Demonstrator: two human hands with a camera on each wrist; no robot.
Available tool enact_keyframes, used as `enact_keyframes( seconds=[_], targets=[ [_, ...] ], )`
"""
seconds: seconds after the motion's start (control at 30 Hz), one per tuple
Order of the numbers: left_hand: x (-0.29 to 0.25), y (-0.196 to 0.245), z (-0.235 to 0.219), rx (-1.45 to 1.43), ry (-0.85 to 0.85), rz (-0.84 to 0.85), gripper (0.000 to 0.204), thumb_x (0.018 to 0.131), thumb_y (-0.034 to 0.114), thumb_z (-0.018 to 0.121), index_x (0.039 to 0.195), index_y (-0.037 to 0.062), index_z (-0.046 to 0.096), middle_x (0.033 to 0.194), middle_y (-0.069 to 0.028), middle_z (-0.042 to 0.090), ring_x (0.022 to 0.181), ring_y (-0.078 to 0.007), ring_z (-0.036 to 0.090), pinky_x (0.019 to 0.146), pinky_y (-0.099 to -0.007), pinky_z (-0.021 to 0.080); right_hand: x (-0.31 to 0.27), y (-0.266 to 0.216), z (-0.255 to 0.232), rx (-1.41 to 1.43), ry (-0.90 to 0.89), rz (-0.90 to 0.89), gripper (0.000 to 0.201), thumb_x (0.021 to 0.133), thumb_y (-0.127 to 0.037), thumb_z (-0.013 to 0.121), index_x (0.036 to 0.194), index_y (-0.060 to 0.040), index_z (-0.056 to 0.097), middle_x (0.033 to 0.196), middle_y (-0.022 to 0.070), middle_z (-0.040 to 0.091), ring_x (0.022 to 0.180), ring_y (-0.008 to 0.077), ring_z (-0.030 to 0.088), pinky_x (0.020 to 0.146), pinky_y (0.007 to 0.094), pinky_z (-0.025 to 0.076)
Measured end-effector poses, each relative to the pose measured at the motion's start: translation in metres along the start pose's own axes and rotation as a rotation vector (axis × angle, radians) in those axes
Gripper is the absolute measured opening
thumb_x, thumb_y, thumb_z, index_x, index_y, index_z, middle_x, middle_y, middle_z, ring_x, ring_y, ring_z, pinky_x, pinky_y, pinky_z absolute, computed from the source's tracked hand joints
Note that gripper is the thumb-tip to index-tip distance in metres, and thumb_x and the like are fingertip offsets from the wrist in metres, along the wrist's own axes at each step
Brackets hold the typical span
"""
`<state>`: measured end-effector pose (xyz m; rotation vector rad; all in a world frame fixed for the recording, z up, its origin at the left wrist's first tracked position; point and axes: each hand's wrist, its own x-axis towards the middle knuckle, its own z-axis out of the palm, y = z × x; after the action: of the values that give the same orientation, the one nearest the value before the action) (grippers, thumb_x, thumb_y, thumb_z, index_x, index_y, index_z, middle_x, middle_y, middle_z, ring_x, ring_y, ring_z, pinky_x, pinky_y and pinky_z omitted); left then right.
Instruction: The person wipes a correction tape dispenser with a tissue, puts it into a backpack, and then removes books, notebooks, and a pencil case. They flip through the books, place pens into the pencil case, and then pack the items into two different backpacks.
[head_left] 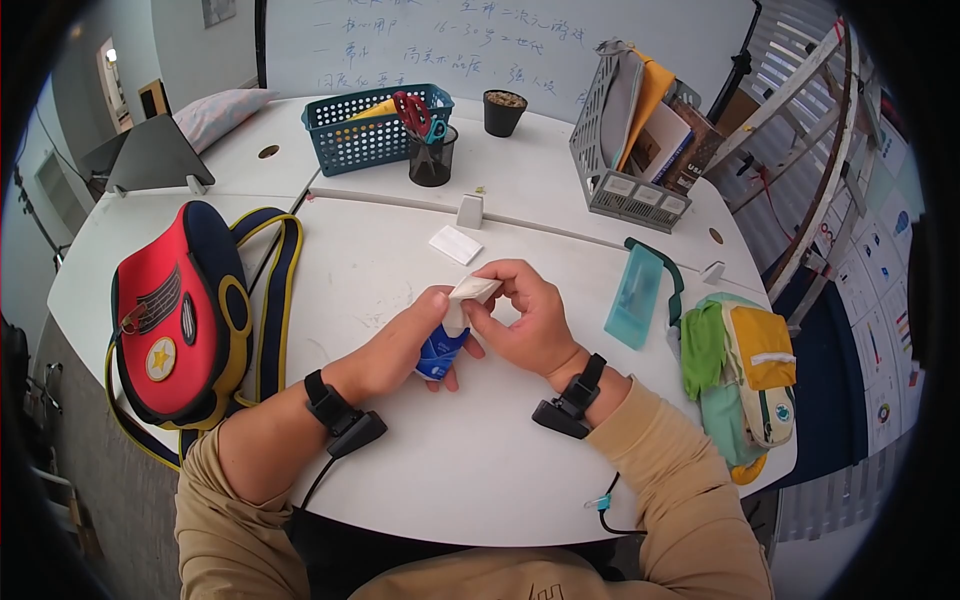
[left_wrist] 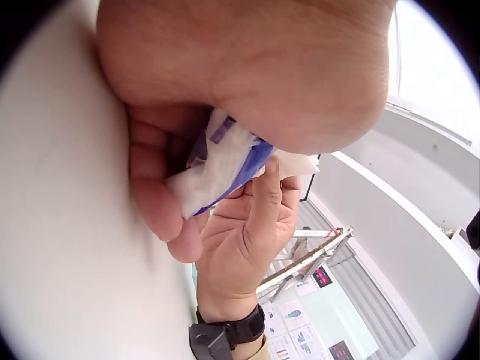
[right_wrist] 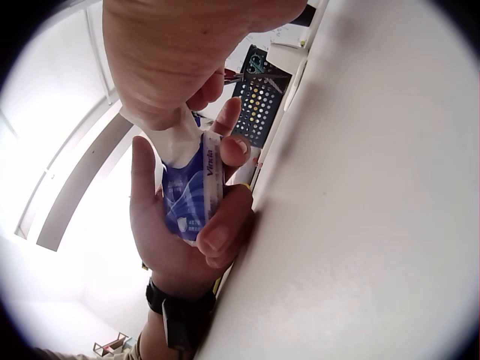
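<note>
Above the worktop (head_left: 470, 470), the left hand (head_left: 408, 338) curls its fingers round the tissue pack (head_left: 440, 356); the right hand (head_left: 528, 318) pinches the tissue (head_left: 472, 291) (poking out on top). Tugging too hard could tear it.

Comes to two sets of fingers (right_wrist: 221, 232) (head_left: 515, 272), two wrist cameras (head_left: 352, 430) (head_left: 562, 417), one tissue pack (head_left: 438, 356), one tissue (head_left: 474, 290); on the counter (head_left: 480, 470), one white packet (head_left: 456, 244), one red backpack (head_left: 165, 320), one green-and-yellow bag (head_left: 748, 385), one teal pouch (head_left: 632, 300), one basket (head_left: 345, 152), one mesh cup (head_left: 431, 166), one flowerpot (head_left: 503, 118), one file rack (head_left: 592, 150).
</note>
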<state>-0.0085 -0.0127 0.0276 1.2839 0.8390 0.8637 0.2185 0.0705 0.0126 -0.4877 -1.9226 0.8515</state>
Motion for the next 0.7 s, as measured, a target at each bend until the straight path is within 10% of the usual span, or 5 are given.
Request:
enact_keyframes(
  seconds=[0.2, 0.4, 0.53, 0.7],
  targets=[
    [0.0, 0.003, 0.004, -0.021, 0.075, -0.036, 0.062, 0.124, 0.045, 0.051, 0.169, 0.0044, 0.04, 0.124, -0.0192, 0.078, 0.083, -0.0239, 0.083, 0.07, -0.0338, 0.066, 0.001, -0.002, 0.0, 0.053, 0.017, 0.063, 0.054, 0.1, -0.004, 0.091, 0.143, -0.003, 0.058, 0.115, 0.0118, 0.085, 0.096, 0.016, 0.08, 0.088, 0.0296, 0.064],
    [0.003, -0.002, 0.004, -0.115, 0.167, 0.023, 0.057, 0.124, 0.038, 0.05, 0.168, 0.0017, 0.045, 0.131, -0.0206, 0.078, 0.092, -0.0263, 0.085, 0.081, -0.035, 0.069, 0.004, 0.003, 0.008, 0.179, 0.155, -0.019, 0.044, 0.097, -0.003, 0.09, 0.133, -0.0041, 0.064, 0.126, 0.0101, 0.071, 0.108, 0.0159, 0.074, 0.091, 0.0288, 0.062],
    [0.003, -0.003, 0.001, -0.151, 0.239, 0.059, 0.054, 0.124, 0.033, 0.049, 0.167, -0.0002, 0.047, 0.131, -0.0169, 0.077, 0.096, -0.0243, 0.083, 0.087, -0.0352, 0.067, 0.008, -0.018, -0.011, -0.192, -0.088, -0.089, 0.017, 0.091, -0.001, 0.09, 0.096, -0.0064, 0.076, 0.124, 0.0087, 0.062, 0.109, 0.0222, 0.07, 0.101, 0.0356, 0.061],
    [0.004, -0.006, 0.0, -0.109, 0.232, 0.108, 0.052, 0.125, 0.029, 0.048, 0.166, -0.0022, 0.047, 0.133, -0.0159, 0.074, 0.1, -0.0249, 0.083, 0.089, -0.0358, 0.068, 0.008, -0.012, -0.004, -0.14, -0.143, -0.115, 0.023, 0.091, 0.0, 0.092, 0.112, -0.0071, 0.088, 0.126, 0.0086, 0.061, 0.111, 0.0226, 0.071, 0.098, 0.036, 0.062]
  ],
)
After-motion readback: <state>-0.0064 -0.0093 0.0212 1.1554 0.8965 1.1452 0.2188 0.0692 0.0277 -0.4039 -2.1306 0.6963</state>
